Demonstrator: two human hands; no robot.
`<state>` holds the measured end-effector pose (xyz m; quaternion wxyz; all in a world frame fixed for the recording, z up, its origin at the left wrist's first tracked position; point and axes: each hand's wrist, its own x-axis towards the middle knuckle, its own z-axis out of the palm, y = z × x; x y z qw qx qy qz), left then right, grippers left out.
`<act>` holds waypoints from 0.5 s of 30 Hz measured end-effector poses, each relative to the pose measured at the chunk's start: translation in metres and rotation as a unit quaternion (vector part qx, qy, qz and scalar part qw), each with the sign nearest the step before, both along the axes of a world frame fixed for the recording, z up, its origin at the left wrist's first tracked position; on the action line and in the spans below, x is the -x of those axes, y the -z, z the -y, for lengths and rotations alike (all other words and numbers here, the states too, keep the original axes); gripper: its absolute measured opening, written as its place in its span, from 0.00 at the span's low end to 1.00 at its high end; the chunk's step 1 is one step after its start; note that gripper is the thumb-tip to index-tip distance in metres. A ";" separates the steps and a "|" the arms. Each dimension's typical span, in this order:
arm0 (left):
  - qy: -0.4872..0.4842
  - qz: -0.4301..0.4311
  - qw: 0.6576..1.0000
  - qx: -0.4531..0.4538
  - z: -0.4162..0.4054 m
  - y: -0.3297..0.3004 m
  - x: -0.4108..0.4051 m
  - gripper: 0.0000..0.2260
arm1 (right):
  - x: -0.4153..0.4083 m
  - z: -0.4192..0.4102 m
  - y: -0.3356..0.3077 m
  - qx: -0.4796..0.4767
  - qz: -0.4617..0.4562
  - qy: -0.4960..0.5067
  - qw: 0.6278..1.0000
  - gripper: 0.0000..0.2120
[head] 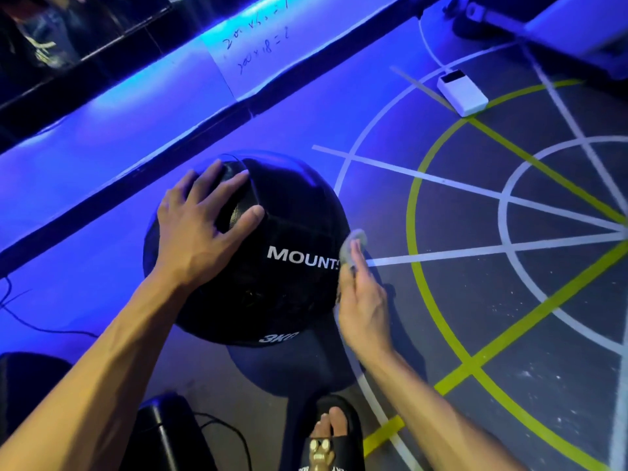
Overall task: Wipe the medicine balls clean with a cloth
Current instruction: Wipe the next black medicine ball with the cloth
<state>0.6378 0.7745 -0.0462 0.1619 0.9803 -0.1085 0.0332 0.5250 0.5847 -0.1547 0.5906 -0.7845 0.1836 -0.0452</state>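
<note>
A big black medicine ball (282, 232) with white lettering and a 3 kg mark sits in front of me, resting on my knee. My left hand (200, 226) lies spread on its upper left side, fingers straight and pressing on the surface. My right hand (362, 300) holds a small grey cloth (353, 248) against the ball's right side, fingers laid over the cloth. Most of the cloth is hidden between hand and ball.
The dark floor (475, 300) carries white and yellow-green lines. A white box with a cable (462, 91) lies at the back right. A blue-lit ledge (136, 113) runs along the left. Dark equipment (159, 433) and a cable (20, 311) sit near my sandalled foot (328, 433).
</note>
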 end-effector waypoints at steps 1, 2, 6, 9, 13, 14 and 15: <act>0.000 0.003 1.000 -0.003 0.003 0.000 0.001 0.31 | -0.006 0.001 -0.004 -0.037 -0.045 0.023 0.998 0.22; 0.001 0.004 1.000 -0.007 0.005 0.000 0.001 0.31 | -0.013 0.002 -0.011 -0.060 -0.057 0.041 0.996 0.22; 0.003 -0.015 0.999 0.030 0.005 0.000 -0.002 0.25 | -0.020 -0.029 -0.057 0.031 0.101 -0.019 0.994 0.22; 0.013 -0.016 0.999 0.049 0.000 0.002 -0.002 0.25 | 0.000 -0.062 -0.061 0.140 0.233 -0.171 0.947 0.25; 0.013 -0.025 0.997 0.071 -0.009 0.003 -0.001 0.25 | -0.001 -0.028 -0.026 0.225 0.281 -0.217 0.907 0.28; 0.014 -0.028 0.997 0.074 -0.009 0.003 -0.002 0.25 | -0.003 -0.015 -0.018 0.215 0.261 -0.193 0.921 0.28; 0.014 -0.031 0.997 0.074 -0.009 0.003 -0.003 0.25 | -0.004 -0.005 -0.013 0.191 0.233 -0.168 0.939 0.27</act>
